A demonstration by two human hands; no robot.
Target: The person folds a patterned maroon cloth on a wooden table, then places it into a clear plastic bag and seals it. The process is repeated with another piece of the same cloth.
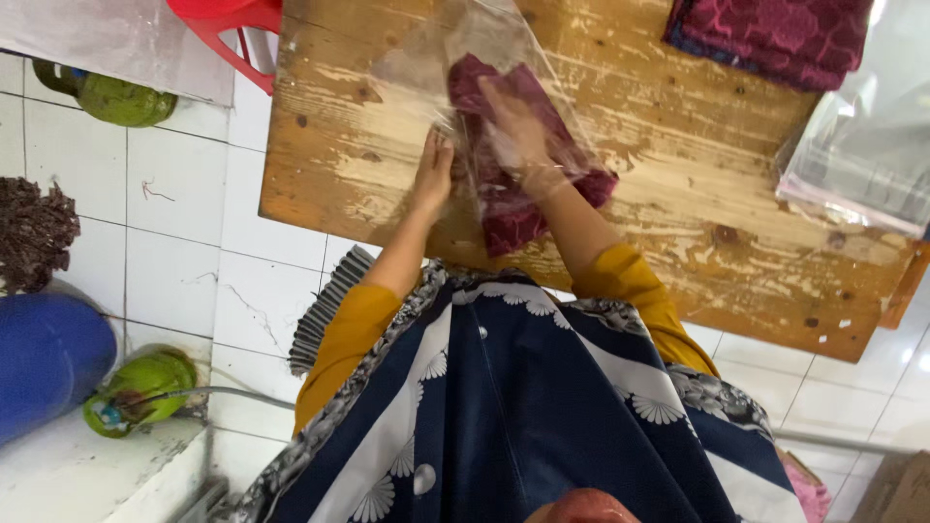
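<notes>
A folded maroon cloth lies on a worn wooden table, partly inside a clear plastic bag. My right hand is inside the bag, pressed flat on the cloth. My left hand rests at the bag's left edge beside the cloth, fingers together, holding the plastic against the table.
A stack of maroon patterned cloth sits at the table's far right, with a pile of clear bags next to it. A red plastic stool, two green gas cylinders and a blue drum stand on the white tiled floor.
</notes>
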